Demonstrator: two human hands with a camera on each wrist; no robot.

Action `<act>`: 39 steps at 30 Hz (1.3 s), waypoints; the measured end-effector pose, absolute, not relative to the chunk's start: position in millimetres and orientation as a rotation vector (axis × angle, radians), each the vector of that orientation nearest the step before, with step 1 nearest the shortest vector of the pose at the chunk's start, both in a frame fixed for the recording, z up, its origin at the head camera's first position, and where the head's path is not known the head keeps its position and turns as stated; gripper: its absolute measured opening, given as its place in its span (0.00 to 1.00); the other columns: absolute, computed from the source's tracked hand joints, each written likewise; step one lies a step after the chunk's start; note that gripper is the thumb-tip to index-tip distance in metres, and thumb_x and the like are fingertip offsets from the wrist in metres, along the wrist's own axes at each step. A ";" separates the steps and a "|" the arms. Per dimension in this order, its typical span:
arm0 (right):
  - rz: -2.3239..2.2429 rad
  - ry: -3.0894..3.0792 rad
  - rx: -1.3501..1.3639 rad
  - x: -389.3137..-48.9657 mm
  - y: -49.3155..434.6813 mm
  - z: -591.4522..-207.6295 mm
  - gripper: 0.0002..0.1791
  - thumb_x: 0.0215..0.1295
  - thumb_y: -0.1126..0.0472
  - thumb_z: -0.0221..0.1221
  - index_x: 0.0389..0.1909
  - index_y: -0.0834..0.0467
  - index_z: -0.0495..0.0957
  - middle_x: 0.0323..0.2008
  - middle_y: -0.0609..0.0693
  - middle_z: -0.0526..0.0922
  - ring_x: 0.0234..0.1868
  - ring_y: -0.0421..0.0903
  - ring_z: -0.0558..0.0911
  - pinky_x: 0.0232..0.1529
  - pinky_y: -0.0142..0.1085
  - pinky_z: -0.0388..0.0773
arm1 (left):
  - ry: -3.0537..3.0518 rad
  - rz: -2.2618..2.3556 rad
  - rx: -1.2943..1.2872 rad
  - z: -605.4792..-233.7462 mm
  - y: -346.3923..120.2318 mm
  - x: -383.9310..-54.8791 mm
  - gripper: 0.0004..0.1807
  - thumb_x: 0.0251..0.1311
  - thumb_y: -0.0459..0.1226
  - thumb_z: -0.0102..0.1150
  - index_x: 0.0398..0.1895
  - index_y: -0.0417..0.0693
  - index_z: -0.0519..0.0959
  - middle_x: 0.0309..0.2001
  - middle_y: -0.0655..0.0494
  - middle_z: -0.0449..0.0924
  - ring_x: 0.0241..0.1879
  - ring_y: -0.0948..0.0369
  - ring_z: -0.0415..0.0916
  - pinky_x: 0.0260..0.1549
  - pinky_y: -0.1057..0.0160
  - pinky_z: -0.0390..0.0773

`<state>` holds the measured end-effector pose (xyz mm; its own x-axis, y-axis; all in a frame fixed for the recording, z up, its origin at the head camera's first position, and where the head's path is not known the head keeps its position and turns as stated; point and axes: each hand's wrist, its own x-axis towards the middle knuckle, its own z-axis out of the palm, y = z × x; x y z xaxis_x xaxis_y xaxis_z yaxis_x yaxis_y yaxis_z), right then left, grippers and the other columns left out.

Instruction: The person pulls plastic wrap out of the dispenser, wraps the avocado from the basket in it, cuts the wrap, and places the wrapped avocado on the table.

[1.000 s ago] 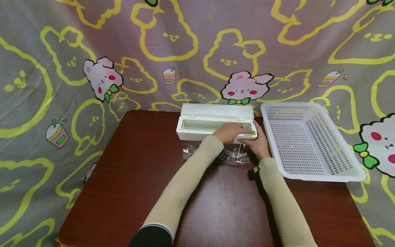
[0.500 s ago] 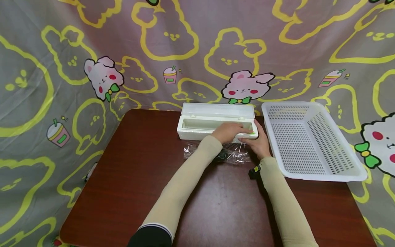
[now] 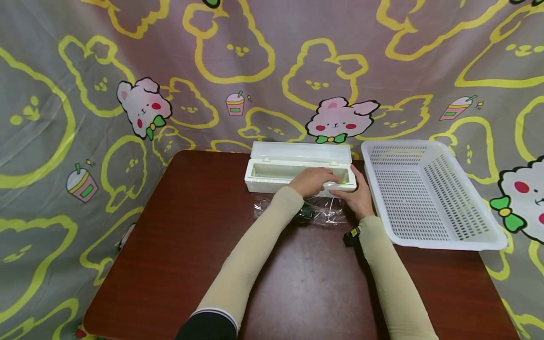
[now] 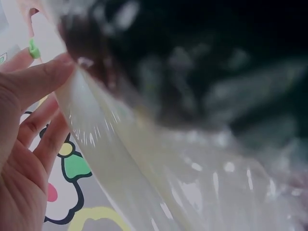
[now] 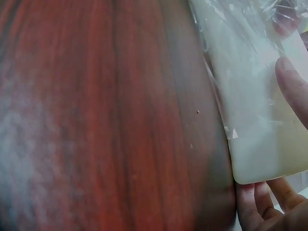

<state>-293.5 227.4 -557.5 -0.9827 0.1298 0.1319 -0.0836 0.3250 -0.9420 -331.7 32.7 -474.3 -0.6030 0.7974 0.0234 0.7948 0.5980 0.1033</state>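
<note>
A long white cling film dispenser (image 3: 265, 185) lies on the table, its clear lid (image 3: 299, 151) tilted back. My left hand (image 3: 309, 182) reaches over its front edge and seems to pinch the small green slider cutter (image 3: 343, 182) near the right end; the exact contact is partly hidden. My right hand (image 3: 359, 197) holds the dispenser's right end. Its thumb (image 5: 292, 79) presses on the front face, with the other fingers at the end. Clear cling film (image 3: 329, 212) hangs crumpled from the front onto the table, and in the left wrist view film (image 4: 115, 159) covers much of the picture.
A white perforated basket (image 3: 450, 244) stands right of the dispenser, close to my right forearm. Behind the brown table (image 3: 204, 226) hangs a printed curtain (image 3: 255, 42). A small black device (image 3: 350, 237) sits at my right wrist.
My left hand and the green slider cutter have moved slightly left along the dispenser's front edge. The right hand keeps its hold on the end.
</note>
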 end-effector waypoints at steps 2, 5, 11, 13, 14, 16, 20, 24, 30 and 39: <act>1.724 -2.403 -0.042 -292.9 227.8 -557.2 0.62 0.51 0.65 0.80 0.83 0.50 0.52 0.80 0.54 0.59 0.77 0.55 0.61 0.79 0.50 0.53 | 2.789 0.166 1.389 -474.7 31.8 -332.3 0.35 0.62 0.28 0.69 0.69 0.69 0.78 0.61 0.61 0.81 0.61 0.60 0.78 0.65 0.62 0.76; 1.720 -2.399 -0.036 -292.4 227.9 -556.7 0.61 0.51 0.65 0.80 0.83 0.51 0.53 0.80 0.55 0.59 0.78 0.55 0.60 0.80 0.51 0.53 | 2.802 0.158 1.400 -475.4 30.3 -332.8 0.33 0.62 0.32 0.71 0.68 0.69 0.78 0.61 0.62 0.81 0.60 0.60 0.78 0.64 0.62 0.76; 1.709 -2.405 -0.053 -292.8 227.6 -557.0 0.60 0.51 0.65 0.79 0.82 0.51 0.55 0.80 0.55 0.60 0.77 0.55 0.61 0.79 0.50 0.54 | 2.864 0.036 1.388 -476.0 27.0 -331.2 0.30 0.64 0.41 0.71 0.67 0.75 0.77 0.60 0.66 0.81 0.58 0.60 0.78 0.55 0.59 0.81; 1.711 -2.410 -0.064 -292.7 227.6 -557.5 0.60 0.51 0.65 0.80 0.82 0.50 0.56 0.79 0.54 0.61 0.77 0.54 0.62 0.79 0.49 0.56 | 2.873 -0.003 1.383 -475.8 25.9 -330.4 0.29 0.64 0.44 0.71 0.68 0.76 0.77 0.59 0.67 0.81 0.57 0.60 0.79 0.52 0.59 0.82; 1.713 -2.410 -0.071 -292.6 227.6 -557.8 0.60 0.51 0.66 0.80 0.82 0.50 0.56 0.79 0.54 0.61 0.76 0.54 0.62 0.78 0.50 0.56 | 2.872 -0.013 1.383 -475.9 25.3 -330.2 0.29 0.65 0.45 0.70 0.68 0.76 0.76 0.59 0.67 0.82 0.56 0.61 0.79 0.52 0.59 0.82; 1.721 -2.409 -0.071 -292.3 227.6 -558.4 0.60 0.51 0.66 0.80 0.82 0.50 0.56 0.79 0.55 0.62 0.75 0.54 0.64 0.77 0.50 0.58 | 2.866 -0.012 1.379 -476.0 24.4 -330.0 0.29 0.65 0.46 0.70 0.68 0.76 0.76 0.59 0.67 0.82 0.55 0.61 0.79 0.51 0.59 0.82; 1.740 -2.397 -0.067 -292.2 228.8 -559.9 0.60 0.51 0.66 0.79 0.82 0.50 0.56 0.78 0.55 0.63 0.73 0.54 0.66 0.74 0.47 0.62 | 2.857 0.015 1.374 -476.2 22.8 -330.4 0.28 0.66 0.46 0.69 0.68 0.75 0.77 0.58 0.67 0.82 0.55 0.61 0.79 0.51 0.59 0.82; 1.751 -2.394 -0.075 -291.7 228.7 -558.0 0.59 0.52 0.67 0.79 0.82 0.48 0.56 0.76 0.57 0.65 0.70 0.55 0.68 0.68 0.39 0.66 | 2.868 0.037 1.378 -476.3 21.9 -331.1 0.26 0.66 0.46 0.69 0.67 0.74 0.78 0.58 0.66 0.82 0.55 0.61 0.80 0.52 0.59 0.82; 1.798 -2.385 -0.058 -280.4 221.9 -535.0 0.59 0.52 0.70 0.78 0.82 0.56 0.54 0.76 0.62 0.64 0.70 0.60 0.68 0.63 0.32 0.64 | 2.878 0.054 1.373 -476.9 20.8 -332.0 0.25 0.66 0.46 0.69 0.66 0.75 0.79 0.57 0.67 0.82 0.55 0.61 0.80 0.51 0.59 0.82; 1.850 -2.418 -0.057 -266.8 214.9 -509.1 0.58 0.56 0.70 0.75 0.82 0.62 0.50 0.78 0.65 0.59 0.73 0.64 0.64 0.69 0.41 0.64 | 2.885 0.054 1.372 -478.5 22.7 -333.0 0.25 0.64 0.47 0.70 0.65 0.75 0.79 0.56 0.66 0.82 0.55 0.61 0.80 0.51 0.59 0.82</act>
<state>-266.8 214.9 -509.1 -0.9947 0.0883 0.0535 -0.0286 0.2628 -0.9644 -333.0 22.7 -478.5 -0.6302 0.7739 0.0622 0.7757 0.6310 0.0076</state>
